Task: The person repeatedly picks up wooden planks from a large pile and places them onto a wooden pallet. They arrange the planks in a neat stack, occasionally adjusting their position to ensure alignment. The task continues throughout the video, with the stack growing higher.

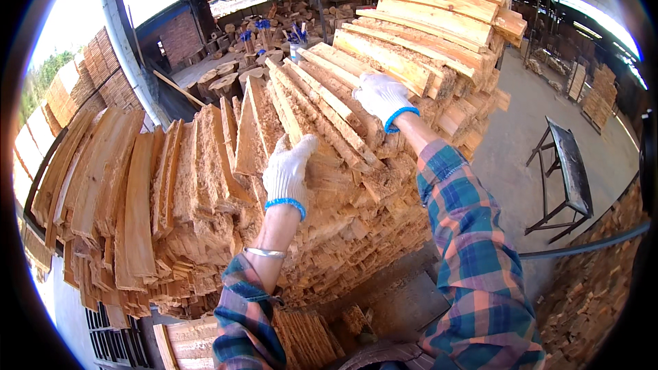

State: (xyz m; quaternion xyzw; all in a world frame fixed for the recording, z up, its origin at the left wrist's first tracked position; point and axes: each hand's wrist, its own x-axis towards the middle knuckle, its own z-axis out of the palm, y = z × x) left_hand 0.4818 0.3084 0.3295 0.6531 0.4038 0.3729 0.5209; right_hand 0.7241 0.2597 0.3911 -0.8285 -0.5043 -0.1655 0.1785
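Grey concrete floor (504, 130) under an open-sided shed, and here, near centre, rough tan wooden boards (334, 122) fan across a stack! The white-gloved left hand (286, 173) is at their near ends, the white-gloved right hand (384, 98) farther right; whether either grasps, I can't tell. Far left, round-cut logs (223, 83).

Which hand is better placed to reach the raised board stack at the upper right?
Probably the right hand: it lies closer to that raised board stack, while the left hand is farther left and lower.
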